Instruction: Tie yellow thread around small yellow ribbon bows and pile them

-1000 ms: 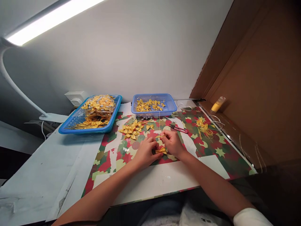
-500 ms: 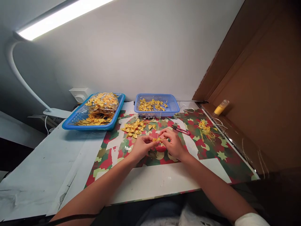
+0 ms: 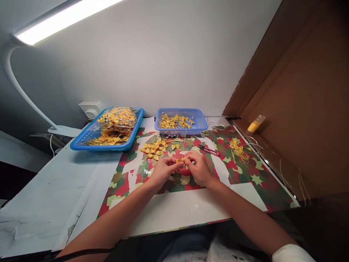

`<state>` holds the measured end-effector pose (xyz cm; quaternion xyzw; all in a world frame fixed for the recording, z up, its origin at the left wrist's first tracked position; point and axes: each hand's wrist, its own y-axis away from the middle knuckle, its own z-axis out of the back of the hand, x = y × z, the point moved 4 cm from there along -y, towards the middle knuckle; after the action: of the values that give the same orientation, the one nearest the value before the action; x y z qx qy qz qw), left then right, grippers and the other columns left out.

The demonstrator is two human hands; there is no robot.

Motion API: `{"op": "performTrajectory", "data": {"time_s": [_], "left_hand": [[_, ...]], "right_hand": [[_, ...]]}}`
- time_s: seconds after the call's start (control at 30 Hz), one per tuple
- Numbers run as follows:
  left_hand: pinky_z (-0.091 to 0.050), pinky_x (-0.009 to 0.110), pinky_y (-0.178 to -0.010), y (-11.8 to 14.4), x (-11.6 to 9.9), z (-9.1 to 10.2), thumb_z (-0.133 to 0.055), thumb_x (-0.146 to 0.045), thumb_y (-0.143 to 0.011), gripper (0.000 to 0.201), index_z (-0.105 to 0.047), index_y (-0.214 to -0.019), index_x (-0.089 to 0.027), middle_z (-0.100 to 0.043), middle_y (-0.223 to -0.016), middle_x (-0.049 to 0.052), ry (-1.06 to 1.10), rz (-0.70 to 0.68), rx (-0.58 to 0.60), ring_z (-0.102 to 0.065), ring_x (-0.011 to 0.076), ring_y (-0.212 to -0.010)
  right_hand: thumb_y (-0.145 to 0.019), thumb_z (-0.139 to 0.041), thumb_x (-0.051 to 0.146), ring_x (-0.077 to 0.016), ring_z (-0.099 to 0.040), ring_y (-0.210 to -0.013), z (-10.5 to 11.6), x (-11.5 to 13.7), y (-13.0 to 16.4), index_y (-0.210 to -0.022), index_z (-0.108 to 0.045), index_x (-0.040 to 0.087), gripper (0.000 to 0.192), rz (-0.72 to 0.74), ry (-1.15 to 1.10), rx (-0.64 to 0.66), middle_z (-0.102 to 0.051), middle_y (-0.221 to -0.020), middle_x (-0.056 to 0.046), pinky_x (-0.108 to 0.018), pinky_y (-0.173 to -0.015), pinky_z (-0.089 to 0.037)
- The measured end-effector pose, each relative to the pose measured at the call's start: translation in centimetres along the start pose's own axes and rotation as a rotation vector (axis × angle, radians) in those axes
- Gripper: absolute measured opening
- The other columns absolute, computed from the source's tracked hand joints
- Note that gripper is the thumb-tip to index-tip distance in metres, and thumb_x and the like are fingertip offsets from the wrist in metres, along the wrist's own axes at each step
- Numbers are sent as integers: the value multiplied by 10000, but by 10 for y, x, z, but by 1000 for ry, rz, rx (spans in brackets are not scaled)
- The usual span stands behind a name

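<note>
My left hand pinches a small yellow ribbon bow between thumb and fingers. Close against it, my right hand is closed on the bow's thin gold stems. A pale thread rises from between the hands toward the basket behind. Just beyond the left fingers lies a pile of yellow bows with gold stems. Pink-handled thread snips lie behind the right hand. The fingertips partly hide the held bow.
A blue tray with bagged and loose bows stands at left. A blue basket holds more bows, with silver beads in front. Yellow thread scraps lie at right, near a yellow thread spool. A white lamp arches over the left.
The fingers have shifted slightly around the bow, and the right hand's fingers have drawn closer to it. The whole view has moved a little; the other things have stayed put.
</note>
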<state>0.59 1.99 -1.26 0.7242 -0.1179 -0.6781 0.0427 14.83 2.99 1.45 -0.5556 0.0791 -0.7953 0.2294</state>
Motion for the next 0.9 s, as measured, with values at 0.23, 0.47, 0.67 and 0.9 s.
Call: {"op": "performTrajectory", "data": {"time_s": [0.23,0.47,0.67,0.9], "left_hand": [[-370,193,-457,1,-2,-1,-841,-443,-521,369,-686,-650,-134,-617,-551,5,11,25,5,-496,79,-484],[-341,177,-432,5,-8,-1,-827,-445,-530,385,-644,-651,-129,-591,-529,-11,-50,11,-28,-491,79,-475],[-328,177,-409,4,-7,0,-746,-455,-613,347,-629,-665,-133,-568,-528,-10,-122,-29,-37,-466,86,-471],[-304,174,-421,4,-6,0,-727,-428,-618,320,-601,-638,-134,-550,-527,-15,-124,-52,-50,-452,83,-487]], "right_hand": [[-823,-506,177,-155,-523,-724,0,2,2,-598,-435,201,237,0,24,-14,-545,-753,-16,-288,-655,-411],[-829,-508,191,-156,-518,-722,-1,2,2,-619,-451,202,218,17,52,-17,-533,-742,-16,-287,-654,-404],[-817,-482,166,-150,-515,-707,-2,2,2,-603,-441,202,221,32,77,-16,-537,-746,-17,-283,-641,-401],[-806,-480,156,-158,-510,-706,-3,3,3,-604,-419,210,217,48,106,-22,-522,-728,-14,-291,-644,-402]]}}
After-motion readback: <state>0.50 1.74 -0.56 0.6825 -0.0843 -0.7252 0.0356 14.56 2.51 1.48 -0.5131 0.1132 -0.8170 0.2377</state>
